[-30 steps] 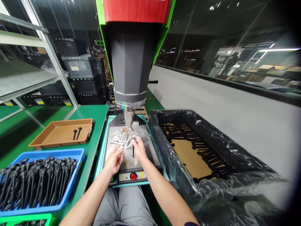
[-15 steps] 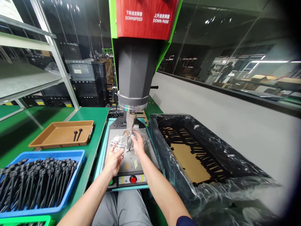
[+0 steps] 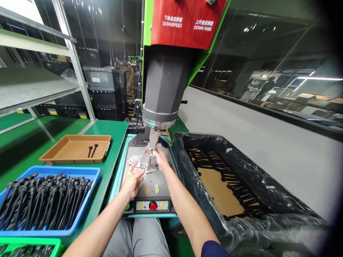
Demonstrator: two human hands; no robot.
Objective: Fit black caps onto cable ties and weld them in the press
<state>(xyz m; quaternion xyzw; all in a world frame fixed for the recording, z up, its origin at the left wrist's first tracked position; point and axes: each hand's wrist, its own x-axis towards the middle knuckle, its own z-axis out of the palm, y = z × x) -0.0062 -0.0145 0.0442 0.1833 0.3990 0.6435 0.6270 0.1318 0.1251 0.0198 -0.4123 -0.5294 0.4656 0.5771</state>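
My left hand [image 3: 133, 181] pinches a crinkled clear plastic bag [image 3: 137, 165] over the grey machine plate [image 3: 155, 187]. My right hand [image 3: 161, 159] reaches further in, fingers closed on the bag's far part right under the metal horn [image 3: 154, 140] of the big press head [image 3: 163, 89]. What lies inside the bag is hidden by the plastic and my fingers. A small upright fixture [image 3: 150, 163] stands between my two hands.
A blue bin [image 3: 45, 203] of several long black bolts sits at my left. A brown tray [image 3: 76, 148] holds two black bolts [image 3: 92, 151]. At right, a black-plastic-lined box [image 3: 241, 189] holds rows of black parts on cardboard. A red button [image 3: 153, 206] and green button [image 3: 127, 206] face me.
My right hand moved forward with the bag to under the horn. My left hand stayed near the plate's middle. The camera tilted up and left a little.
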